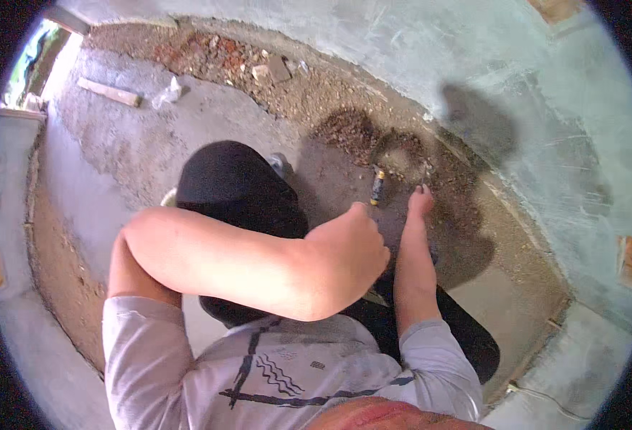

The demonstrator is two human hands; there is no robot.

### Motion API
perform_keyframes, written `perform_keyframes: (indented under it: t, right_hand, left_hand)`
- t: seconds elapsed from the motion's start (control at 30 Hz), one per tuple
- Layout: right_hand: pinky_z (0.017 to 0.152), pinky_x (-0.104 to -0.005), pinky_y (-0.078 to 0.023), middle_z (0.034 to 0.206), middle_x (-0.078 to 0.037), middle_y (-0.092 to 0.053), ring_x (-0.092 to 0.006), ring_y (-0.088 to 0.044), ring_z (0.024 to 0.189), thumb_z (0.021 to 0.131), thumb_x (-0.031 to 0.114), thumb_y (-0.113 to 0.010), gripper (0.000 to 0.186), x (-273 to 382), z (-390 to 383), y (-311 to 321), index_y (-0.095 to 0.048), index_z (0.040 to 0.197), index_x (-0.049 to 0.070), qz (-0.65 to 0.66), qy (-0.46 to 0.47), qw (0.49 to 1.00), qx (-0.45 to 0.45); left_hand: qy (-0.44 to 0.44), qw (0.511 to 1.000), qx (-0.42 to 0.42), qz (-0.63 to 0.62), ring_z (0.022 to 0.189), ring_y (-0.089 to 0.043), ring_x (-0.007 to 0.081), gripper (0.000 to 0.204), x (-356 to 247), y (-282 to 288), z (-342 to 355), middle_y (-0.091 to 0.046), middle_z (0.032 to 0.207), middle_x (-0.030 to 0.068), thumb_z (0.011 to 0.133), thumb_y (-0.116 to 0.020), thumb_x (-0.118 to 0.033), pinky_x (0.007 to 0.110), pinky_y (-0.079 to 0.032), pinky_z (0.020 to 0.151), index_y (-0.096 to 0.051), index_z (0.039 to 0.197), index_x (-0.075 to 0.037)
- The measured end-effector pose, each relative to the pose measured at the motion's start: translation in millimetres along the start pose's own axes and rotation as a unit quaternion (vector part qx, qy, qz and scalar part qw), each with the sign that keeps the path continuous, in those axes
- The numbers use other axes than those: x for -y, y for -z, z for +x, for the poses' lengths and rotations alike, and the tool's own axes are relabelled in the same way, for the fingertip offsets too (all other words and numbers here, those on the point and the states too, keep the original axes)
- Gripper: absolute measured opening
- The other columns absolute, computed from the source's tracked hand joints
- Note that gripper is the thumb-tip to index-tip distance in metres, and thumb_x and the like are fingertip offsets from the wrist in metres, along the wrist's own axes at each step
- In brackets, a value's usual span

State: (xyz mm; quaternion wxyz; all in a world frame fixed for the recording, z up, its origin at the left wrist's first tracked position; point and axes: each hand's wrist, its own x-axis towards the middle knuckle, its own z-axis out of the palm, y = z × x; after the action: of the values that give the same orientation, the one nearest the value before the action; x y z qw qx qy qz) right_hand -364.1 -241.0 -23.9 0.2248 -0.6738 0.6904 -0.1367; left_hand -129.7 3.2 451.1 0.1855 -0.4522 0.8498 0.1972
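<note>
My left arm bends across in front of me, and my left hand (350, 245) is closed in a fist with its back showing. Whatever it may hold is hidden. Just beyond its thumb is a short black and yellow cylinder (378, 188) like a tool handle; I cannot tell whether the two touch. To the right, my right hand (421, 201) reaches down to the shadowed edge of the dirt strip, fingers drawn together. What sits between those fingers is too small to make out. Dark loose soil (348, 132) is heaped a little beyond both hands.
Along the pale plastered wall (402, 50) runs a strip of dirt with stones (271, 69). A wooden board (109, 92) and a clear plastic scrap (168, 94) lie on the grey floor at far left. My black-clad knee (237, 190) rises beside the left arm. A cable (545, 403) lies low right.
</note>
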Motion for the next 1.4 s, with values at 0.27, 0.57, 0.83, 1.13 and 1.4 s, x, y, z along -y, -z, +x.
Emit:
perform_keyframes:
  t: [0.27, 0.57, 0.83, 1.13, 1.4]
  right_hand:
    - [0.097, -0.0454, -0.047, 0.128, -0.024, -0.061, -0.0397, -0.059, 0.116, 0.097, 0.022, -0.057, 0.039, -37, -50, -7, -0.059, 0.132, 0.005, 0.037, -0.174, 0.982, -0.059]
    - [0.1, -0.0493, -0.045, 0.131, -0.017, -0.059, -0.0363, -0.059, 0.115, 0.095, 0.028, -0.057, 0.042, -29, -89, 23, -0.058, 0.133, 0.01, -0.14, -0.238, 0.956, -0.1]
    - [0.091, -0.0502, -0.049, 0.113, -0.018, -0.063, -0.0394, -0.058, 0.11, 0.081, 0.036, -0.075, 0.047, 69, -90, -13, -0.061, 0.116, 0.006, 0.012, 0.089, 0.987, 0.137]
    - [0.089, -0.0526, -0.047, 0.109, -0.023, -0.062, -0.0428, -0.06, 0.102, 0.081, 0.027, -0.074, 0.043, 88, -80, -89, -0.058, 0.113, 0.003, 0.109, 0.135, 0.98, 0.093]
    - [0.041, -0.0279, -0.038, 0.073, 0.001, -0.059, -0.0084, -0.048, 0.051, 0.096, 0.027, -0.063, 0.025, 105, -68, -73, -0.067, 0.113, 0.009, 0.463, -0.121, 0.813, 0.33]
  left_hand:
    - [-0.003, 0.996, -0.083, 0.035, 0.097, -0.06, 0.022, 0.045, 0, -9, -6, -0.063, 0.1, 0.0059, 0.092, -0.053, -0.024, 0.035, -0.042, 0.087, -0.054, 0.133, -0.004]
    - [-0.007, 0.996, -0.085, 0.013, 0.098, -0.059, 0.0231, 0.046, -13, -5, -15, -0.06, 0.102, 0.0066, 0.094, -0.056, -0.027, 0.036, -0.042, 0.091, -0.052, 0.135, -0.006]
    - [-0.025, 0.997, -0.048, -0.051, 0.102, -0.06, 0.0263, 0.049, -20, -7, -4, -0.061, 0.104, 0.0083, 0.093, -0.059, -0.028, 0.039, -0.045, 0.091, -0.051, 0.136, -0.005]
    - [0.054, 0.997, 0.053, -0.023, 0.104, -0.063, 0.0316, 0.053, 3, -64, 45, -0.065, 0.109, 0.012, 0.093, -0.059, -0.035, 0.043, -0.048, 0.091, -0.051, 0.137, -0.008]
    - [0.14, 0.97, 0.185, -0.077, 0.102, -0.065, 0.0358, 0.054, 24, -98, 44, -0.067, 0.11, 0.0147, 0.093, -0.06, -0.039, 0.046, -0.052, 0.088, -0.051, 0.139, -0.012]
